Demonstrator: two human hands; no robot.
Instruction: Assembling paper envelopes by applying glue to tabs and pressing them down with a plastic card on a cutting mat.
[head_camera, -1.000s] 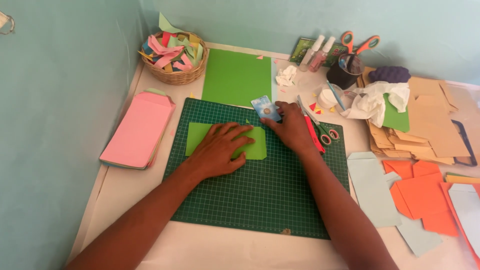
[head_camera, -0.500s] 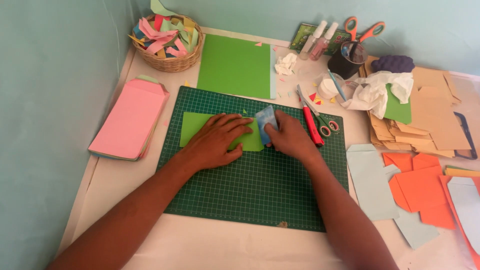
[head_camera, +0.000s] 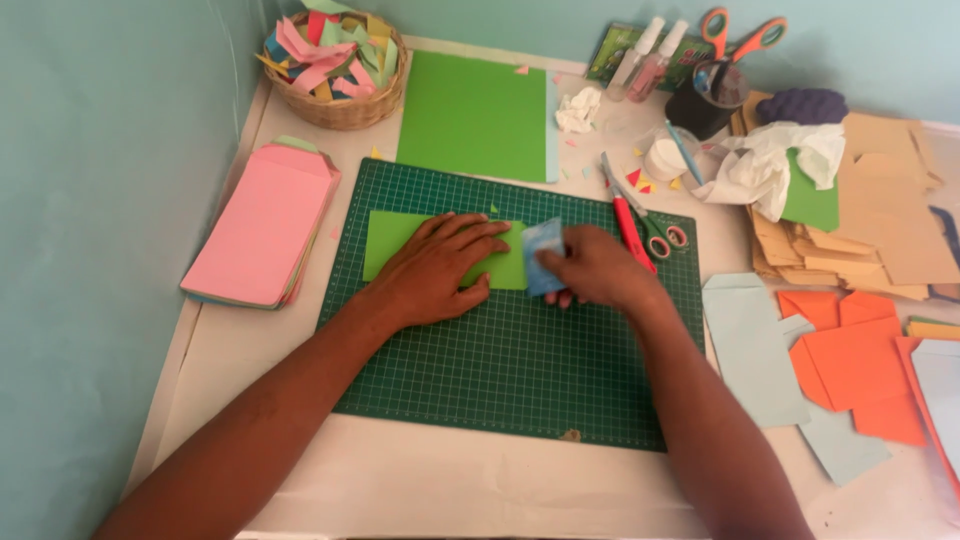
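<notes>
While left hand (head_camera: 440, 270) lies flat on green paper (head_camera: 400, 240), right hand (head_camera: 595, 268) grips blue card (head_camera: 543, 255) at paper's right edge

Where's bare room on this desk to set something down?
Free: near half of the dark green gridded cutting mat, between the forearms, below the light green paper strip. Also the white tabletop along its front edge. Crowded: right side, tan envelope pile and orange paper cutouts.

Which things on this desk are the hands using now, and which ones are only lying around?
In use:
- left hand pressing flat on the green paper piece
- right hand holding a small blue card at the paper's edge
- green cutting mat underneath

Lying about:
- pink envelope stack
- scrap basket
- large green sheet
- red-handled scissors
- orange cut-outs
</notes>
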